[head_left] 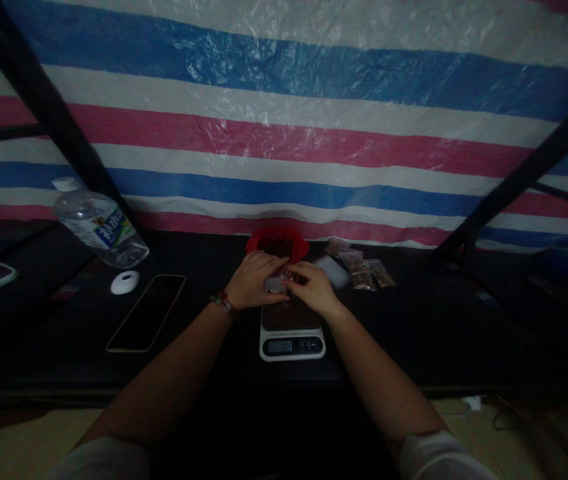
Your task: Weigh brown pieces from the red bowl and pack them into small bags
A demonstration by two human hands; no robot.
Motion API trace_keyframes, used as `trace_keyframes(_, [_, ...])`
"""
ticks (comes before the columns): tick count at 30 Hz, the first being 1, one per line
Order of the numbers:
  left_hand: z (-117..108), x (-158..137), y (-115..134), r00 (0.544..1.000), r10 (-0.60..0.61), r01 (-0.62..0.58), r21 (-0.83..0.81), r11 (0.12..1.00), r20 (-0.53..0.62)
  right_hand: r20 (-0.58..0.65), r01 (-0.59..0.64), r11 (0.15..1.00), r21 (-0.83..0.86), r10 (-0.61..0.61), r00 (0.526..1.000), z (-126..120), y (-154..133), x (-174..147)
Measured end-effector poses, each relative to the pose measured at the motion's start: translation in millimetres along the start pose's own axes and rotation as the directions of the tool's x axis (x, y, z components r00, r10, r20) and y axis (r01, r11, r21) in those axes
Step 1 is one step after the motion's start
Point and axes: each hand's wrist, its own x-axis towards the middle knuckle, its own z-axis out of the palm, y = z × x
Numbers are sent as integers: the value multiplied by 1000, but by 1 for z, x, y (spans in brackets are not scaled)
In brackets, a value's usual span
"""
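Over the platform of a white digital kitchen scale (293, 347), my two hands meet around a small translucent plastic bag (275, 285). My left hand (254, 281) comes in from the left with its fingers closed on the bag's side. My right hand (314, 288) pinches the bag from the right with bent fingers. What the bag contains is too dark to make out. Just behind the hands stands a red bowl (253, 245) with dark brown, loose contents. The scale's display is lit, but its digits are blurred.
Several small filled zip bags (363, 272) lie right of the bowl, beside a stack of clear bags (333, 272). On the left are a phone (147, 313), a white mouse (125, 283) and a plastic bottle (101, 223). Dark frame bars (524, 173) and a striped sheet (284, 143) stand behind.
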Motion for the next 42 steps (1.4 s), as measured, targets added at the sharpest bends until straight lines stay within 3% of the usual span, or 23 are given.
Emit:
trace_keyframes(4, [2, -1, -2, 1000, -19, 19, 2, 1000, 3, 3, 14, 1000, -12, -14, 1000, 0, 1, 1])
trace_keyframes(11, [-2, 1, 4, 1000, -30, 31, -77, 997, 8, -31, 154, 985, -82, -157, 987, -8, -2, 2])
trace_keyframes(16, [2, -1, 0, 998, -70, 70, -125, 990, -1, -99, 111, 994, -4, -111, 989, -31, 9, 7])
trace_keyframes(21, [12, -4, -7, 992, -127, 126, -164, 978, 6, 120, -10, 1000, 11, 9, 993, -52, 32, 7])
trace_keyframes(29, [24, -8, -10, 975, -217, 222, -200, 954, 47, 365, -111, 994, 2, 103, 925, -42, 44, 4])
trace_keyframes(38, [24, -6, -7, 972, -207, 227, -234, 945, 108, 160, -121, 963, 239, 84, 984, -26, 34, 5])
trace_keyframes(42, [24, -6, -7, 974, -203, 222, -216, 951, 103, 168, -144, 942, 302, 96, 981, -16, 27, 3])
